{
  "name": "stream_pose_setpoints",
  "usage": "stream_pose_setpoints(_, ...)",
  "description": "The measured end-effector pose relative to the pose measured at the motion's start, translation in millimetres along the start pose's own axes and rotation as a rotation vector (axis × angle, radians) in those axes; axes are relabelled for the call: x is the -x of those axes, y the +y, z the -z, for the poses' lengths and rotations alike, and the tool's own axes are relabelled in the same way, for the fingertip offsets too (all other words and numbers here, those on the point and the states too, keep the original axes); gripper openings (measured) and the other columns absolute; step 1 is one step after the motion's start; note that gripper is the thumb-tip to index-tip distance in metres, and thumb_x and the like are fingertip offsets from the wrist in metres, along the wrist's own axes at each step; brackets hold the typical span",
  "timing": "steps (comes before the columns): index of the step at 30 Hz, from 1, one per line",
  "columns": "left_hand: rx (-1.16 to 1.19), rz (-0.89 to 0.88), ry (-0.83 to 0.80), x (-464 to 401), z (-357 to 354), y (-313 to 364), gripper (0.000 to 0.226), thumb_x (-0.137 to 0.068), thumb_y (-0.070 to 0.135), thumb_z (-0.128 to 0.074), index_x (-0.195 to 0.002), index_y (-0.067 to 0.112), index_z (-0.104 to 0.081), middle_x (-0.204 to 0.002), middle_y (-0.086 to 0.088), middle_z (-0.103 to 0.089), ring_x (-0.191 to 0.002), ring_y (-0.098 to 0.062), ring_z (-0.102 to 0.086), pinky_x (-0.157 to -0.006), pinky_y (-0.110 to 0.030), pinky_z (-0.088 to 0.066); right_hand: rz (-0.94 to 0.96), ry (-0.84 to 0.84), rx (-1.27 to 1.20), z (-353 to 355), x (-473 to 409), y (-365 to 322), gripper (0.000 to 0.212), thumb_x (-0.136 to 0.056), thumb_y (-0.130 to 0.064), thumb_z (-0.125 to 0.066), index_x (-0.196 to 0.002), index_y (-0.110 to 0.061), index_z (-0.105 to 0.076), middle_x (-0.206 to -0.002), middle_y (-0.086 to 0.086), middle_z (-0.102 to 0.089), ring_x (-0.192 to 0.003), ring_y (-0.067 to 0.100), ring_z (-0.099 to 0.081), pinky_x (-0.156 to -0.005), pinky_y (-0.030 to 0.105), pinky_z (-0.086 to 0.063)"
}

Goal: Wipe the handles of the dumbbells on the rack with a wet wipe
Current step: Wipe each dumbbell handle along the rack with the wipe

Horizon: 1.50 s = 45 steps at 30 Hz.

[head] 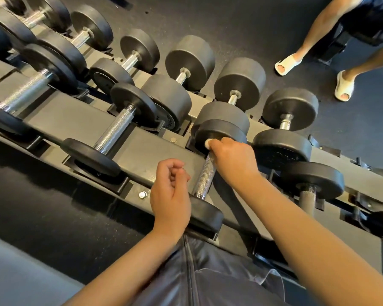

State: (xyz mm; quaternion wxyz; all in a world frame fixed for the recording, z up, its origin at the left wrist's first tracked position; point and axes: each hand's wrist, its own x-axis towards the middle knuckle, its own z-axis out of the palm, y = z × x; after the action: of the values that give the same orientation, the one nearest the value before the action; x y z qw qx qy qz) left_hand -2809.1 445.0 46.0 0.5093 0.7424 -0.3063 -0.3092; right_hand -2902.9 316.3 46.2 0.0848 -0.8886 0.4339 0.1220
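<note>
Head view: right hand (232, 160) grips the wipe (207, 143) round the far end of a handle (205, 177); bare knurling lies below the fingers. Left hand (169, 191) hovers, loosely curled, holding nothing. Neighbouring handles' state cannot be judged.

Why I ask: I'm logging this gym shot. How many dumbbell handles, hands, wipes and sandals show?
Dumbbell handles: 10 plainly showing; the top-left corner is too crowded to tell
Hands: 2, left hand and right hand
Wet wipe: 1
Sandals: 2
Total: 15
</note>
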Motion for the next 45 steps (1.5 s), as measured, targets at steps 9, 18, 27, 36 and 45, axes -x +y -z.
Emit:
stream_pose_setpoints(9, -0.059, 0.051, -0.006, -1, -2, 6, 0.024, -0.098, 0.013, -0.047, -0.093, 0.036, -0.048, -0.076, 0.006, -0.060, -0.068, -0.005, -0.058, -0.063, -0.021, -0.045, 0.219, -0.435, 0.494, 27, -55, -50, 0.027, -0.095, -0.014, -0.051, -0.121, -0.010, -0.060, -0.118, 0.006, -0.060, -0.114, 0.025, -0.056, -0.079, 0.033, -0.046)
stream_pose_setpoints(18, -0.030, 0.021, 0.011, 1, -1, 3, 0.011, -0.091, 0.027, -0.045, -0.094, 0.036, -0.051, -0.078, 0.007, -0.060, -0.068, -0.012, -0.059, -0.065, -0.033, -0.050, 0.287, -0.217, 0.236, 18, -26, -6, 0.026, -0.094, -0.016, -0.054, -0.119, -0.010, -0.054, -0.107, 0.007, -0.063, -0.091, 0.025, -0.064, -0.063, 0.031, -0.044)
stream_pose_setpoints(27, -0.074, -0.015, -0.018, 1, -1, 5, 0.010, -0.092, 0.026, -0.044, -0.093, 0.034, -0.050, -0.077, 0.006, -0.060, -0.066, -0.014, -0.058, -0.062, -0.037, -0.050, -0.118, 0.104, -0.432, -23, 9, 2, 0.021, -0.098, -0.024, -0.047, -0.118, -0.019, -0.050, -0.104, 0.003, -0.060, -0.085, 0.018, -0.058, -0.071, 0.027, -0.047)
stream_pose_setpoints(36, -0.028, 0.001, -0.029, -1, 0, 4, 0.013, -0.090, 0.023, -0.046, -0.092, 0.034, -0.051, -0.078, 0.007, -0.061, -0.065, -0.009, -0.058, -0.061, -0.025, -0.046, 0.409, -0.205, -0.780, -26, 45, 0, 0.015, -0.096, -0.026, -0.055, -0.103, -0.020, -0.066, -0.094, -0.007, -0.067, -0.076, -0.004, -0.053, -0.071, 0.010, -0.041)
stream_pose_setpoints(45, -0.010, -0.029, -0.054, -1, 3, 4, 0.013, -0.092, 0.022, -0.047, -0.097, 0.033, -0.051, -0.079, 0.004, -0.061, -0.070, -0.015, -0.059, -0.063, -0.021, -0.048, 0.139, 0.270, -0.095, -32, 11, 20, 0.027, -0.082, -0.024, -0.069, -0.108, -0.022, -0.062, -0.060, 0.000, -0.060, -0.045, 0.022, -0.057, -0.044, 0.017, -0.025)
